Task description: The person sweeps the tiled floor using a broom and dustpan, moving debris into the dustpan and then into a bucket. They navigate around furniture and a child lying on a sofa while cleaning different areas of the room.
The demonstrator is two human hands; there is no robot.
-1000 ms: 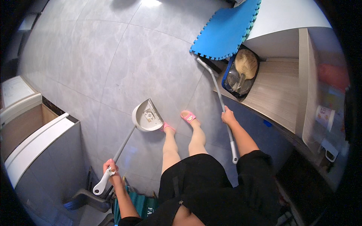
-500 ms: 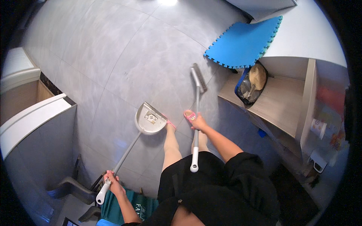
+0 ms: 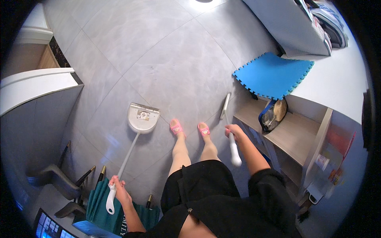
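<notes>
Holding the dustpan (image 3: 143,126): left hand (image 3: 122,191), fingers curled closed around the handle, a smooth white plastic grip (image 3: 112,200) with a hanging hole jutting below the fist.
Dustpan shape: pale hard plastic, rounded back, straight front edge facing away from the person, a sticker (image 3: 143,115) inside; left of the pink slippers (image 3: 176,127), floor contact unclear.
Holding the broom (image 3: 225,106): right hand (image 3: 236,133), closed around the handle just above its thick, rounded white end.
Broom shape: slim straight head, bristles indistinct, ahead and right of the right slipper, near the cabinet (image 3: 297,137).
Floor (image 3: 170,75): grey tiles, faintly marbled, glossy, thin joints.
Mat (image 3: 274,75): blue foam, toothed edges, partly on the cabinet's white top.
Cabinet shelf: wood-grain board carrying a blue-rimmed bin (image 3: 261,118).
Cloth (image 3: 98,206): dark green, folded, beside the left forearm.
</notes>
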